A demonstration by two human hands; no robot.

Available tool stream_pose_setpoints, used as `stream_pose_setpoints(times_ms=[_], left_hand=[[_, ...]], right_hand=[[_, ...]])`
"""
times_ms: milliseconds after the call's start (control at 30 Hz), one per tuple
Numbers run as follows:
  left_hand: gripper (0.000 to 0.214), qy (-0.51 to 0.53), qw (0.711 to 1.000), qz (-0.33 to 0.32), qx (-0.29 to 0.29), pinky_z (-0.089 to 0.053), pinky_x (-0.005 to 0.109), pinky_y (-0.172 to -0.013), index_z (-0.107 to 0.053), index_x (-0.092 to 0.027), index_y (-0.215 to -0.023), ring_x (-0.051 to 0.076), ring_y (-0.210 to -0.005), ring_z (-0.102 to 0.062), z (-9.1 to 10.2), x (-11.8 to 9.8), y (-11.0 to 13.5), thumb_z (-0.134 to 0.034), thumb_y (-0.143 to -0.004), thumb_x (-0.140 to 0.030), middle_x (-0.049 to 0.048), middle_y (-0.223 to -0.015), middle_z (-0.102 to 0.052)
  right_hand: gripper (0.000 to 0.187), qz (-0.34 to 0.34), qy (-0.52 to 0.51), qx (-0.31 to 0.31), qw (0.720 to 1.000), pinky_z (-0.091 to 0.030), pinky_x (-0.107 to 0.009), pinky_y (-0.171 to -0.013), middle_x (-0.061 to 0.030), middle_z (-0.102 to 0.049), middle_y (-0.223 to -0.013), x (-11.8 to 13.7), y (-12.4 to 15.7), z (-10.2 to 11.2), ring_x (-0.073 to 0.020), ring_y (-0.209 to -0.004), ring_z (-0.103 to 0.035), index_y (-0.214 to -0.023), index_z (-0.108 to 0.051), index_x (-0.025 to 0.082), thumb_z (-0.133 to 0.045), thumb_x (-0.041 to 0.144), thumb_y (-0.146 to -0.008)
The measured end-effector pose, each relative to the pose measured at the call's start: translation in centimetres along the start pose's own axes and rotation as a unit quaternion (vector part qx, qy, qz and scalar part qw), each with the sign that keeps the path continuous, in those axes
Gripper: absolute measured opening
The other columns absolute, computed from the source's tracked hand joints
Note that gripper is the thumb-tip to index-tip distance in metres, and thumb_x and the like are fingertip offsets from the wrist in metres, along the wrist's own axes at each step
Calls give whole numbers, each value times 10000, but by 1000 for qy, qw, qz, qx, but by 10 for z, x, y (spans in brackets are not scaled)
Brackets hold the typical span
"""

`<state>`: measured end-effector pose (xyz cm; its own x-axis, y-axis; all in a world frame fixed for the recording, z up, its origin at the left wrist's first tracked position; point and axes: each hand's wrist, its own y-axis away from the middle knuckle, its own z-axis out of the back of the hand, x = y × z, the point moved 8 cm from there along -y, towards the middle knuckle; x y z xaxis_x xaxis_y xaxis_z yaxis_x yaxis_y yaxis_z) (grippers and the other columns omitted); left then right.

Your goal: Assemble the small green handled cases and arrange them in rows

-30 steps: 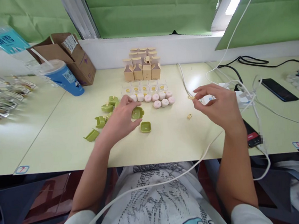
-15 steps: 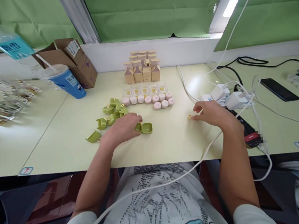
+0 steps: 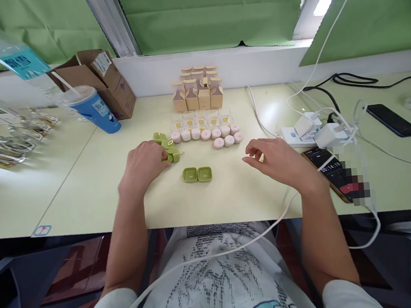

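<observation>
Small olive-green lidded cases [image 3: 172, 150] lie bunched on the table, several of them partly covered by my left hand [image 3: 145, 161]. Its fingers curl down around the nearest case, with the fingertips partly hidden. In front of me sits one open green case [image 3: 197, 174], its two square halves side by side, untouched. My right hand [image 3: 272, 160] hovers low over the table to the right, thumb and forefinger slightly apart. A tiny pale-yellow piece [image 3: 261, 157] shows through the gap between them; it does not look gripped.
Pale pink round pieces [image 3: 229, 141] stand in rows before clear trays [image 3: 201, 120] and small open cartons [image 3: 198, 97]. A blue cup [image 3: 97, 110], bottle [image 3: 26, 62] and brown box [image 3: 119, 92] are left. Chargers [image 3: 328, 135], cables and a phone [image 3: 331, 171] lie right.
My left hand has moved left from the open case onto the green cases, some of which it now hides. My right hand has shifted slightly left, past the yellow piece. The view has shifted slightly.
</observation>
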<state>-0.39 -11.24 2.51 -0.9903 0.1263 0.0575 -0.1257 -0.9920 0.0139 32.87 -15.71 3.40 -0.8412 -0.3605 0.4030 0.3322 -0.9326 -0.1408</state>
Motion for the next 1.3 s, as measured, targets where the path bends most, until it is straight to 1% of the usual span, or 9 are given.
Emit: stream_pose_setpoints(times_ms=[200,433,500,633,733,867,967,1067,1300], left_hand=[[199,34,999,-4,-14,-527,400,-805,-812,-224,-878,362,-1132,-747,5,-1,-2,-639,-964,-177,151,-1154,-809],[96,148,975,-34,-163,-536,429,-852,-748,-242,-950,315,-1020,-705,36,10,16,-709,-1029,-282,105,-1097,-739],[100,156,964,-66,-203,-493,418,-781,-709,-244,-975,301,-991,-701,45,-2,27,-666,-1064,-259,103,-1111,-743],[124,188,909,-238,-288,-546,403,-820,-729,-249,-1045,288,-1093,-736,66,-54,55,-653,-1130,-200,93,-1133,-786],[189,187,857,-349,-331,-572,386,-820,-777,-252,-1023,272,-1114,-723,74,-87,73,-666,-1154,-174,89,-1153,-838],[177,266,827,-378,-320,-616,383,-862,-845,-252,-1084,233,-1017,-719,73,-102,73,-713,-1142,-150,46,-1091,-905],[134,374,822,-277,-327,-568,323,-718,-887,-247,-1024,178,-819,-674,67,-93,60,-797,-1071,-159,10,-907,-880],[165,454,810,-199,-314,-452,292,-606,-875,-239,-876,161,-757,-632,54,-90,49,-792,-963,-126,-2,-772,-809],[177,552,759,-238,-252,-394,261,-585,-819,-213,-750,125,-696,-549,44,-96,34,-806,-914,-146,1,-703,-754]], right_hand=[[87,8,-8,-34,999,-504,-359,-722,-47,-846,-936,11,-2,3,-233,-780,-781,-999,-730,237,-709,275,-1075],[166,58,-235,-84,967,-608,-317,-674,-27,-830,-886,30,1,10,-188,-769,-765,-935,-769,240,-747,339,-1066],[242,34,-332,-69,940,-650,-308,-653,-50,-843,-998,32,-1,-1,-193,-811,-803,-1040,-786,236,-808,475,-1077],[718,8,-525,10,851,-765,-372,-755,-121,-796,-1444,45,-8,-36,-227,-985,-873,-1606,-636,322,-849,714,-1044],[788,26,-592,23,805,-784,-416,-894,-118,-793,-1485,56,-13,-48,-246,-1124,-858,-1688,-598,356,-876,699,-1035],[584,44,-582,-49,811,-772,-423,-983,-93,-821,-1500,53,-17,-40,-228,-1163,-814,-1452,-802,324,-975,610,-973],[548,55,-572,-69,815,-789,-452,-977,-69,-855,-1456,53,-16,-36,-217,-1059,-851,-1412,-841,326,-1001,578,-953],[462,68,-525,-114,841,-786,-483,-1068,-75,-878,-1424,53,-11,-31,-267,-1220,-872,-1348,-888,306,-992,554,-971],[404,104,-515,-146,838,-795,-462,-1076,-58,-882,-1445,53,-8,-30,-247,-1208,-889,-1330,-920,317,-1016,471,-969]])
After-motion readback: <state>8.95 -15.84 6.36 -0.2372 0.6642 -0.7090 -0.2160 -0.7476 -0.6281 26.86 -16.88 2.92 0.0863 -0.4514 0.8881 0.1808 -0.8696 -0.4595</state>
